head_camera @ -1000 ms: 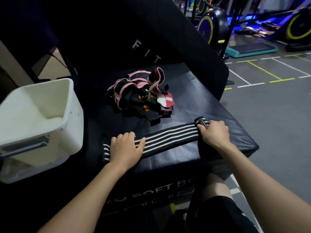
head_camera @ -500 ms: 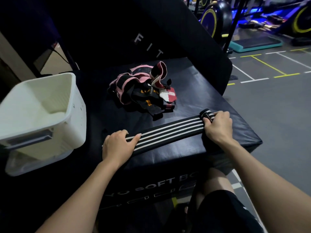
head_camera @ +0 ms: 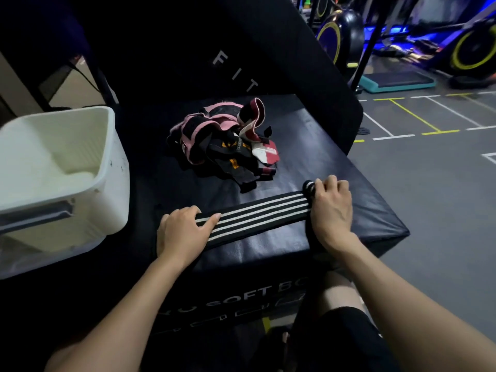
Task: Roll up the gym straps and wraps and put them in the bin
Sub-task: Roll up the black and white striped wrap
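A black wrap with white stripes point(head_camera: 257, 214) lies stretched across the front of a black soft box point(head_camera: 308, 157). My left hand point(head_camera: 182, 232) presses flat on the wrap's left end and covers it. At the right end my right hand point(head_camera: 331, 213) curls its fingers round a small rolled-up part of the wrap. A heap of pink, black, red and white straps point(head_camera: 222, 140) lies further back on the box. The white plastic bin point(head_camera: 53, 170) stands at the left.
A tall black pad marked FIT point(head_camera: 241, 63) leans behind the box. Grey gym floor with painted lines lies to the right, with a teal step platform point(head_camera: 397, 81) and exercise bikes beyond. My knee shows below the box's front edge.
My right hand has curled the wrap's right end into a small roll. My left hand slid leftward along the wrap to its end. The camera shifted slightly.
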